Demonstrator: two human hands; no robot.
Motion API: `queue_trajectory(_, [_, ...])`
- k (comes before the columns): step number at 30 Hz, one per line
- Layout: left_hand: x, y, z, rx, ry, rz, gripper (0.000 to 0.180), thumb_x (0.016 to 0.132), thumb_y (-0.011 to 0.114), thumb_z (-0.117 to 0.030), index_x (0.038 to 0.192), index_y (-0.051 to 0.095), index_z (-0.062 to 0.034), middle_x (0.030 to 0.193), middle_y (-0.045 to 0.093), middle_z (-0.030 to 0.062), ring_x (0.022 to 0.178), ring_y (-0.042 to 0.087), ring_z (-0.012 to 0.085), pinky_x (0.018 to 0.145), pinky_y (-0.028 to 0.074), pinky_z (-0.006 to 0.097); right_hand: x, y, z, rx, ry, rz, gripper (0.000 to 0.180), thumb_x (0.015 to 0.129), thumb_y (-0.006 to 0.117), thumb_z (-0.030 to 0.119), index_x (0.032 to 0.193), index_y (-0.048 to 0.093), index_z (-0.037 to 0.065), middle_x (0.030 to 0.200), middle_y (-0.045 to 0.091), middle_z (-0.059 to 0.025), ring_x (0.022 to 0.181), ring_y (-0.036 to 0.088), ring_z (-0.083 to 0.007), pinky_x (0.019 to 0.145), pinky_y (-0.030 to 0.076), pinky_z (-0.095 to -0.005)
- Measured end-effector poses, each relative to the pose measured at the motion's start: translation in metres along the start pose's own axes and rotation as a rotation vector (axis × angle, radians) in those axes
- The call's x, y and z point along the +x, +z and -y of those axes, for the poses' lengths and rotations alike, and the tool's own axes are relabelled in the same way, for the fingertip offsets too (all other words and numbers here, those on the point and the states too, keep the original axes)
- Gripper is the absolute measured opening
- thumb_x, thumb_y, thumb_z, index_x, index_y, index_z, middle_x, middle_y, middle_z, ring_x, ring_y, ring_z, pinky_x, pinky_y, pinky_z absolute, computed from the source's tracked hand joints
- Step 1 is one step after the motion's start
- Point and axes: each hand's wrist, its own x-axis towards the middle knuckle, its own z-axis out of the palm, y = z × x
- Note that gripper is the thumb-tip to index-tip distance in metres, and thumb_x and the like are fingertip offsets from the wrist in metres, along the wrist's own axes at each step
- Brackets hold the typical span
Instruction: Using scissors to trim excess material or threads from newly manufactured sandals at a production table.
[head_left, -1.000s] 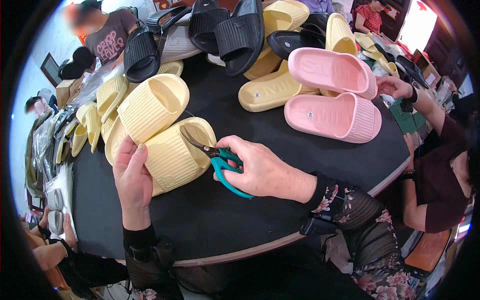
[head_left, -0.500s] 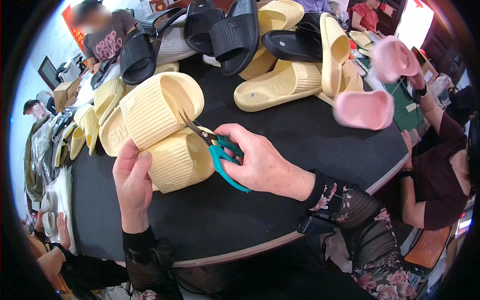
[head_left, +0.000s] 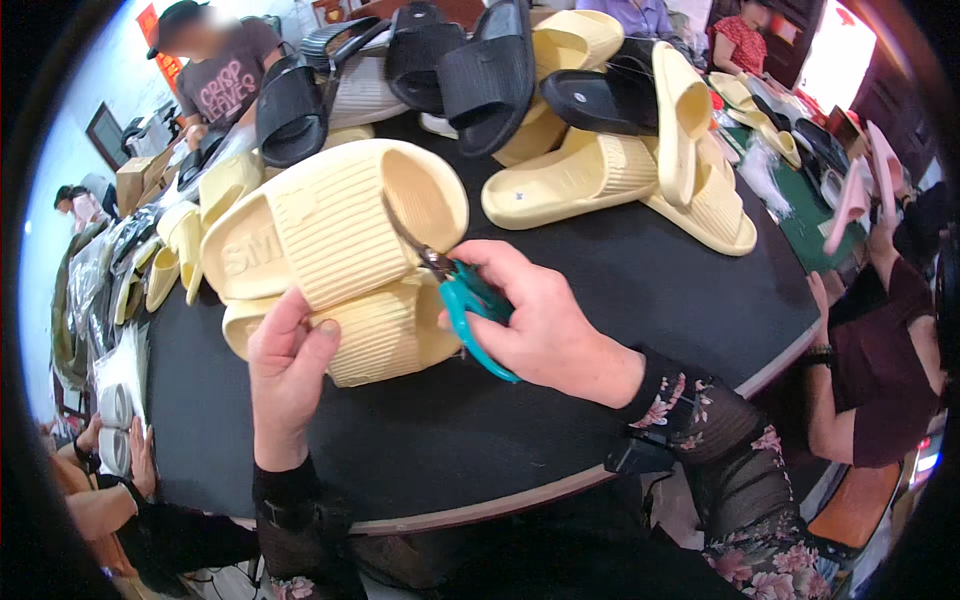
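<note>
A pair of pale yellow slide sandals is held in front of me over the black table, one above the other. My left hand (head_left: 293, 370) pinches the straps where they meet, thumb on the lower slipper (head_left: 375, 345) and fingers against the upper slipper (head_left: 335, 230). Teal-handled scissors (head_left: 470, 320) are gripped in my right hand (head_left: 555, 325), fingers through the loops. Their dark blades (head_left: 408, 235) reach over the foot opening of the upper slipper, beside its strap edge. Whether the blades touch anything there, I cannot tell.
Black slides (head_left: 487, 80) and yellow slides (head_left: 575, 175) are heaped along the far side of the black table (head_left: 520, 420). At the right, a co-worker (head_left: 885, 350) holds pink slides (head_left: 850, 205). Another person's hands (head_left: 140, 460) hold grey-white slippers (head_left: 115, 430) at the lower left.
The yellow pair has come closer and shifted slightly right, with both hands and the scissors. The co-worker's pink slides have swung away to the right.
</note>
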Motion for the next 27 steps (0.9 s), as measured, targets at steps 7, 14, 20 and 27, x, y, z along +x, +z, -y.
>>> queue_trajectory(7, [0.005,0.005,-0.008,-0.075,-0.017,-0.047,0.040,0.088,0.046,0.003,0.128,0.042,0.0087,0.120,0.056,0.0135,0.108,0.055,0.0164,0.095,0.041,0.028,0.000,0.002,-0.002,0.015,-0.058,-0.143,0.040,0.080,0.066,0.005,0.115,0.049,-0.001,0.085,0.062,-0.0087,0.080,0.060,-0.0101,0.070,0.049,-0.0258])
queue_trajectory(14, [0.003,0.005,-0.006,-0.055,-0.021,-0.107,0.041,0.088,0.046,0.002,0.128,0.044,0.0050,0.121,0.056,0.0116,0.108,0.054,0.0143,0.095,0.040,0.028,0.004,-0.004,0.003,0.185,0.168,-0.151,0.037,0.085,0.060,0.002,0.119,0.046,-0.001,0.089,0.060,-0.0037,0.077,0.056,-0.0057,0.066,0.048,-0.0205])
queue_trajectory(20, [0.010,0.000,0.001,0.041,-0.149,-0.170,0.037,0.085,0.047,0.001,0.122,0.048,0.0067,0.117,0.058,0.0118,0.106,0.054,0.0156,0.093,0.041,0.028,0.006,-0.005,-0.012,0.280,0.274,-0.113,0.035,0.087,0.060,0.009,0.118,0.046,0.000,0.086,0.062,-0.0044,0.069,0.057,-0.0056,0.058,0.049,-0.0208])
queue_trajectory(27, [0.012,0.002,0.011,0.121,-0.304,-0.053,0.036,0.085,0.050,-0.001,0.120,0.048,0.0062,0.106,0.060,0.0100,0.095,0.057,0.0135,0.084,0.043,0.024,0.009,-0.001,-0.032,0.222,0.186,-0.160,0.033,0.089,0.057,0.010,0.120,0.047,0.000,0.083,0.060,-0.0026,0.065,0.054,-0.0047,0.055,0.045,-0.0198])
